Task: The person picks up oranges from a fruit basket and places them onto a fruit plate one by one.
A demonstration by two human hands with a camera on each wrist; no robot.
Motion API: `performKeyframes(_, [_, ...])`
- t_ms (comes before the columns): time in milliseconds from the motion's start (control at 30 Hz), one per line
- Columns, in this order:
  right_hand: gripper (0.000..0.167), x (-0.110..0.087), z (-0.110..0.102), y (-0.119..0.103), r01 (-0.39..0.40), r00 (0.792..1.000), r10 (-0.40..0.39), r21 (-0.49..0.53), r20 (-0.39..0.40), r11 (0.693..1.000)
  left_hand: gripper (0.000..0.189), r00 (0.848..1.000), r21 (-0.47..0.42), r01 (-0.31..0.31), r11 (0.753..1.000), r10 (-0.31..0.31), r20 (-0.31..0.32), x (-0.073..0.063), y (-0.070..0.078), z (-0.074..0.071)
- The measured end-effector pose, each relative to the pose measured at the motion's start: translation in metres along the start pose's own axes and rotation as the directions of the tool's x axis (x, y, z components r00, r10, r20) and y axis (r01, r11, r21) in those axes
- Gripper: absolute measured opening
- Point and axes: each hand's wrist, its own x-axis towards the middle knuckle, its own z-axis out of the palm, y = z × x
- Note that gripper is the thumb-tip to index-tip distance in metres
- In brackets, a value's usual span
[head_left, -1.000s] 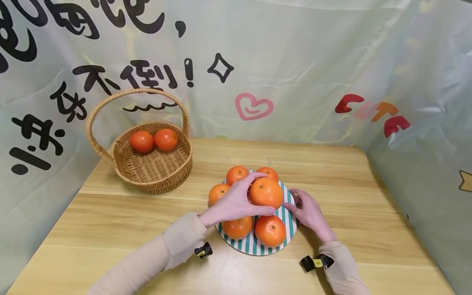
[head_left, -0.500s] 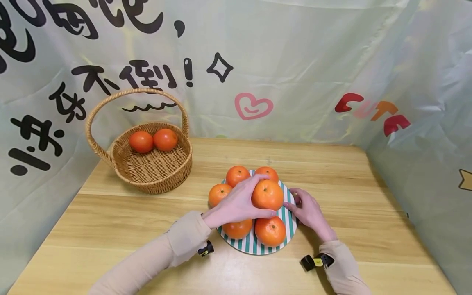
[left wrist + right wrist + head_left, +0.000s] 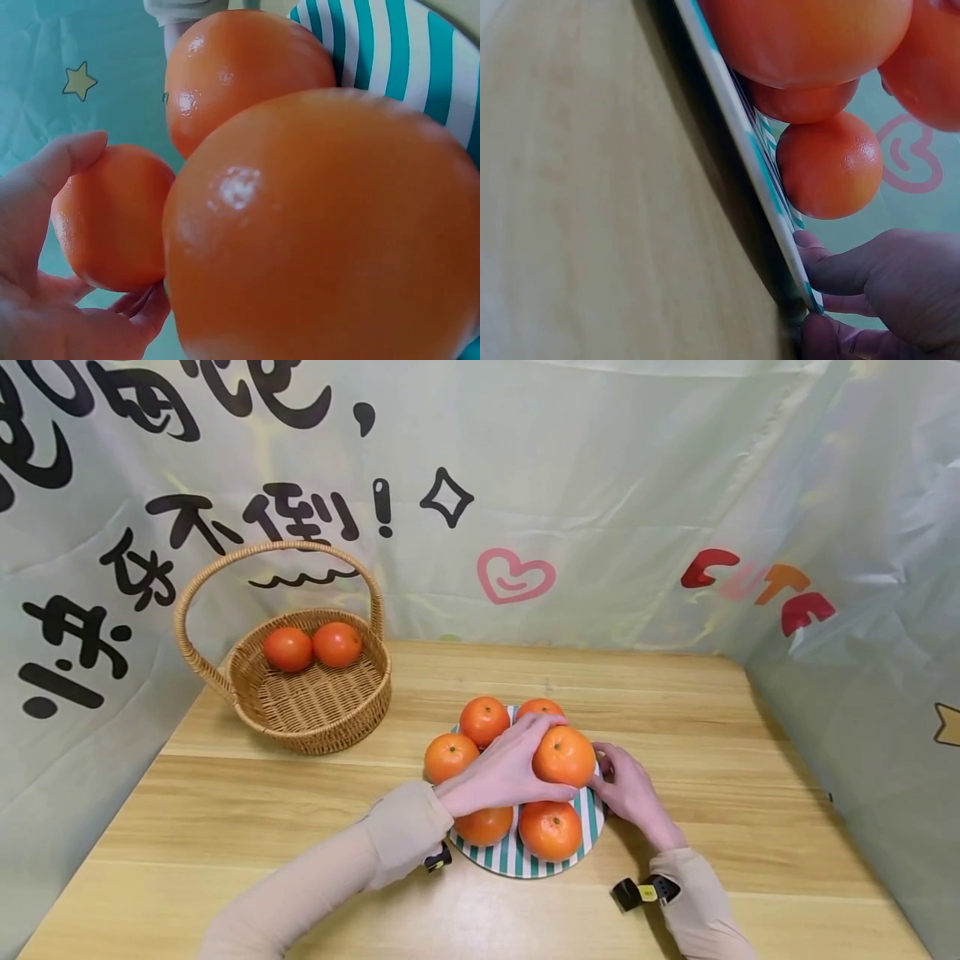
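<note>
My left hand [image 3: 506, 768] grips an orange mandarin [image 3: 564, 757] from its left side, thumb at the front and fingers behind. It is over the right part of a round, green-and-white striped plate [image 3: 498, 860]. In the left wrist view the fingers curl round this mandarin [image 3: 112, 217], partly hidden by a large near one [image 3: 322, 225]. At the plate's right rim, my right hand [image 3: 630, 785] pinches the edge, thumb on top and fingers below, as the right wrist view shows. Several other mandarins, one of them at the front [image 3: 551, 832], ring the plate.
A wicker basket [image 3: 330, 727] with a tall handle stands at the back left of the wooden table [image 3: 247, 827]. Two red-orange round fruits [image 3: 337, 645] lie in it. Printed cloth [image 3: 622, 527] hangs behind and at both sides.
My left hand has moved slightly right with the mandarin, towards the plate's right rim and my right hand. The right hand keeps its place on the rim.
</note>
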Motion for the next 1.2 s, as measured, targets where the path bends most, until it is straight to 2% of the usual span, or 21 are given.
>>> performKeyframes(167, [0.046,0.0,-0.001,0.0,0.004,1.0,-0.004,-0.008,-0.005,1.0,0.077,0.998,0.035,0.041,0.999,-0.042,0.04,0.012,0.0,0.006])
performKeyframes(467, [0.046,0.0,-0.001,0.001,0.008,1.0,-0.008,-0.005,-0.001,1.0,0.075,0.997,0.157,0.007,0.988,-0.019,0.076,0.017,0.003,0.008])
performKeyframes(667, [0.046,-0.001,-0.002,0.001,0.012,1.0,-0.012,-0.009,-0.002,1.0,0.076,0.996,0.244,-0.001,0.97,-0.021,0.087,0.022,0.003,0.012])
performKeyframes(867, [0.05,-0.001,-0.002,0.002,0.005,1.0,-0.005,-0.009,0.0,1.0,0.077,0.994,0.335,-0.016,0.942,-0.02,0.104,0.025,0.003,0.016])
performKeyframes(1033, [0.05,-0.001,-0.002,0.003,0.014,1.0,-0.014,-0.007,-0.007,1.0,0.078,0.992,0.359,-0.017,0.933,-0.028,0.12,0.027,0.003,0.018])
performKeyframes(1200, [0.05,-0.002,-0.002,0.003,0.028,0.999,-0.028,-0.005,-0.017,1.0,0.079,0.991,0.352,-0.018,0.936,-0.03,0.13,0.029,0.004,0.019])
